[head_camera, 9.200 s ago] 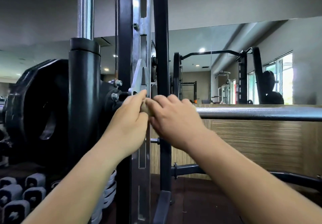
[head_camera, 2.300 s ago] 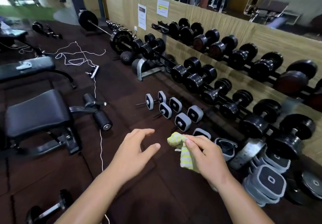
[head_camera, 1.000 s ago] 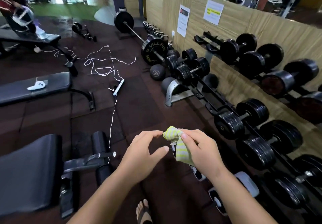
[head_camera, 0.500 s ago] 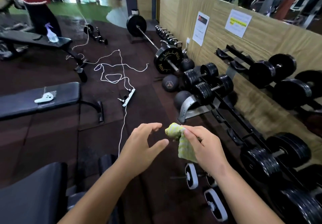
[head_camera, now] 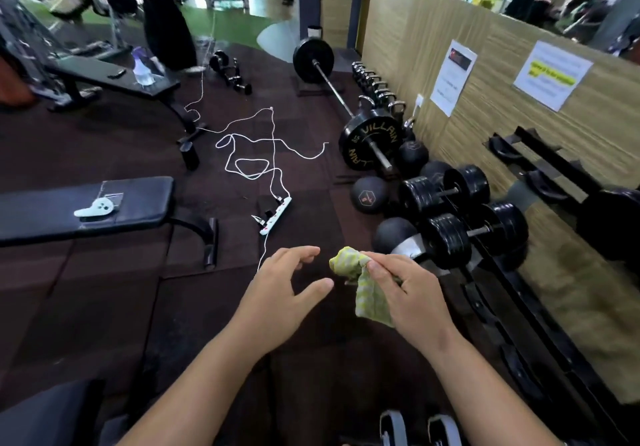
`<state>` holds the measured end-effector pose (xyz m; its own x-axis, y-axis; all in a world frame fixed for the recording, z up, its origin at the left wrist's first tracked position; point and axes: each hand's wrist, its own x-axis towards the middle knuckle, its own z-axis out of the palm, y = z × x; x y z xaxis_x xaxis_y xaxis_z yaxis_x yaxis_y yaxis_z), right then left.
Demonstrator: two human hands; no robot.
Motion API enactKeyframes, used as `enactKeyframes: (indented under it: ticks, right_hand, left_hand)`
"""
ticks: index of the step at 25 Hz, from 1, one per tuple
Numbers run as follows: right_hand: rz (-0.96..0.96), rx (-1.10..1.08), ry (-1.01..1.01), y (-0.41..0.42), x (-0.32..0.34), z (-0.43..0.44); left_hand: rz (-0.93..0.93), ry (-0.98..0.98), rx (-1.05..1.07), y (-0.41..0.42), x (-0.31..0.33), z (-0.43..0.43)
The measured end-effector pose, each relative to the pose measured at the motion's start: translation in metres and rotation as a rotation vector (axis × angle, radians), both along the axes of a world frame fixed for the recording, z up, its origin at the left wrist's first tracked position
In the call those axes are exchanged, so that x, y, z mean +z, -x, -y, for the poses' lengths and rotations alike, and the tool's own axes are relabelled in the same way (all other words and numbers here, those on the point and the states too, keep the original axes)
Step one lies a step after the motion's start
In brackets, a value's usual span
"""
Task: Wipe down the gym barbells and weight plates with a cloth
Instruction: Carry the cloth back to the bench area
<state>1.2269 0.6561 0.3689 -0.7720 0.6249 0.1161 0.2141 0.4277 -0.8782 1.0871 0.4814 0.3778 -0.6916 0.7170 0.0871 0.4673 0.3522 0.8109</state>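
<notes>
The right hand (head_camera: 412,293) pinches a yellow-green striped cloth (head_camera: 363,286) between thumb and fingers, with part of it hanging below. The left hand (head_camera: 284,289) hovers just beside it, fingers spread, holding nothing. Ahead on the dark rubber floor (head_camera: 104,307) lies a barbell (head_camera: 334,93) with black weight plates (head_camera: 367,147), near dumbbells (head_camera: 446,241) along a wood-panelled wall (head_camera: 485,106)

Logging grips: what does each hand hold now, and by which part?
The right hand pinches the yellow-green striped cloth near its bunched top; the left hand holds nothing.
</notes>
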Motion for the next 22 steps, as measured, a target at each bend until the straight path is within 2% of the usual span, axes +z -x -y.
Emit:
enactKeyframes:
  ticks: [11, 16, 22]
  right_hand:
    - [0.056, 0.127, -0.001, 0.174, -0.014, -0.094]
    - [0.116, 0.191, -0.021, 0.318, -0.024, -0.115]
    - [0.077, 0.307, -0.052, 0.477, -0.003, -0.103]
  left_hand:
    - [0.087, 0.037, 0.080, 0.148, -0.025, -0.079]
    - [0.135, 0.043, 0.146, 0.279, -0.039, -0.087]
    - [0.095, 0.030, 0.232, 0.418, -0.013, -0.078]
